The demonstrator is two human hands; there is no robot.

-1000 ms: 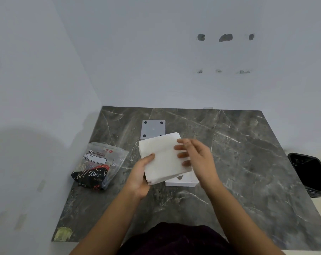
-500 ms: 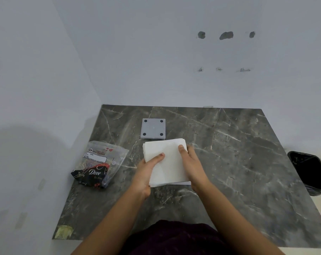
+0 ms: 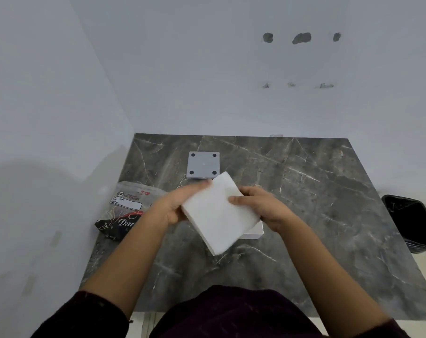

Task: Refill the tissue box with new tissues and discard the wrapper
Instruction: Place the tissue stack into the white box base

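Both hands grip the white tissue stack [image 3: 219,212], held tilted: left hand [image 3: 172,206] fingers closed along its left edge, right hand [image 3: 262,206] fingers pinching the right edge. White tissue box [image 3: 253,232] lies partly hidden beneath; wrapper [image 3: 126,208] beside the left fingers.

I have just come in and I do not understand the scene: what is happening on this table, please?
A person is holding a stack of white tissues with both hands, the left hand and the right hand, tilted above the dark marble table. A white box lies partly hidden under the stack. A grey square plate lies further back. The opened wrapper lies at the left. A black bin stands beside the table at the right.
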